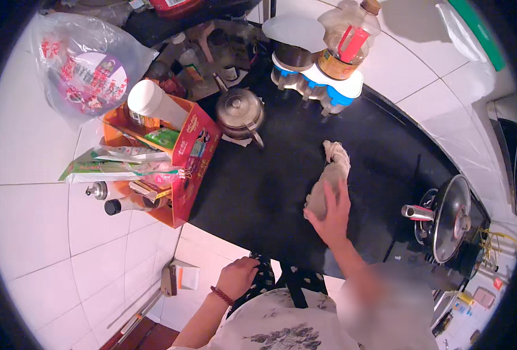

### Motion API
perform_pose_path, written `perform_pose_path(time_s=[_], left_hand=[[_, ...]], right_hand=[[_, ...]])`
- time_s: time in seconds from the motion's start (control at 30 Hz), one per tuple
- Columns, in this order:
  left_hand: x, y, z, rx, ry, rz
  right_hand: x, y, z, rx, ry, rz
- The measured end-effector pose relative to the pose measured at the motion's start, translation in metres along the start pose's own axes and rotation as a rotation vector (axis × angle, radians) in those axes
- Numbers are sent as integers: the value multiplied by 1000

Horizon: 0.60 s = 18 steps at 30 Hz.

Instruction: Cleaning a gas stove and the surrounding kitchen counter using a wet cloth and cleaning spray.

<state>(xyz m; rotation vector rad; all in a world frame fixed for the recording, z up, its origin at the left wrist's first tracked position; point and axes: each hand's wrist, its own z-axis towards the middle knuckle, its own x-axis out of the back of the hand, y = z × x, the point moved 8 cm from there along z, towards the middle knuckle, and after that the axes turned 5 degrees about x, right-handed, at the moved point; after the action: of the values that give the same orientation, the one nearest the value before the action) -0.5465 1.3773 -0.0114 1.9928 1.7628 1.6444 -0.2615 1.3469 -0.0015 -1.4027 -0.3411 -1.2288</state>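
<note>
My right hand point(333, 218) presses a pale, damp-looking cloth point(328, 188) flat against the black countertop point(258, 192), with its fingers spread over the near half. The cloth's far end is bunched. Beside a beaded bracelet, my left hand point(237, 274) hangs by my body, just off the counter's near edge; its fingers are loosely curled, and whether it holds anything is not clear. A metal teapot point(240, 113) stands on the counter beyond the cloth, to the left.
At left stands a red carton point(195, 153) with bottles and packets. A white seasoning rack point(352, 83) with blue parts and an oil bottle point(343, 57) stand at the back. On the right is a pan with a glass lid point(451, 218), its handle point(418, 213) pointing left.
</note>
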Motion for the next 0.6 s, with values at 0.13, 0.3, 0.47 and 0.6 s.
perform_pose_path(time_s=[0.13, 0.3, 0.47, 0.6], left_hand=[[5, -13, -3, 50, 2, 2], [9, -24, -7, 105, 7, 3], [6, -28, -10, 89, 41, -1], [5, -20, -9, 66, 30, 3]], right_hand=[[-51, 14, 44, 63, 109, -289], [-94, 14, 155, 130, 118, -197], [-115, -16, 187, 383, 117, -53], [-130, -28, 167, 425, -99, 13]])
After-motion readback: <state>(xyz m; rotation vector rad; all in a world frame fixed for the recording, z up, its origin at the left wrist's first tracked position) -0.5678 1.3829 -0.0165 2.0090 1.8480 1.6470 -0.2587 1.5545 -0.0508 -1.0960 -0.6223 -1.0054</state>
